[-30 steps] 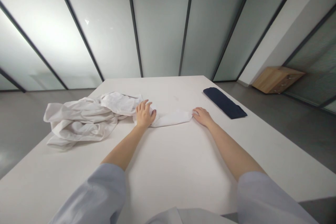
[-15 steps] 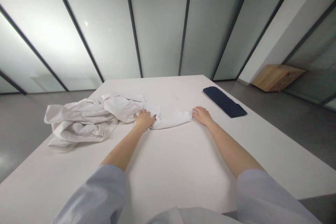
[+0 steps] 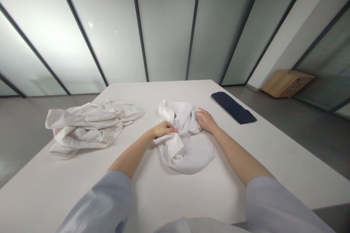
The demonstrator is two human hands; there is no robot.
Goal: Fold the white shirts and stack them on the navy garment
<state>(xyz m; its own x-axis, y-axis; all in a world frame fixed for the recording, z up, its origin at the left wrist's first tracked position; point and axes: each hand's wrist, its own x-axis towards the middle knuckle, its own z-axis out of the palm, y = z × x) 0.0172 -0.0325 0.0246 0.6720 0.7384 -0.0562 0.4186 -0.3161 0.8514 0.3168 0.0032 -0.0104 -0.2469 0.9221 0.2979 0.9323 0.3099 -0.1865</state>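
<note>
A crumpled white garment [image 3: 183,142] lies in the middle of the white table [image 3: 191,193], in front of me. My left hand [image 3: 162,129] is closed in a pinch on the garment's left edge. My right hand [image 3: 205,120] rests on the garment's right side, fingers pressed against the cloth. A larger heap of white clothing [image 3: 87,125] lies apart at the left of the table.
A folded dark navy cloth [image 3: 233,107] lies at the table's far right. A wooden cabinet [image 3: 287,83] stands on the floor at the right. Frosted glass panels rise behind the table's far edge.
The white garment was pulled free of the left heap and drawn toward me. My left hand moved right and nearer; the cloth now lies bunched between both hands.
</note>
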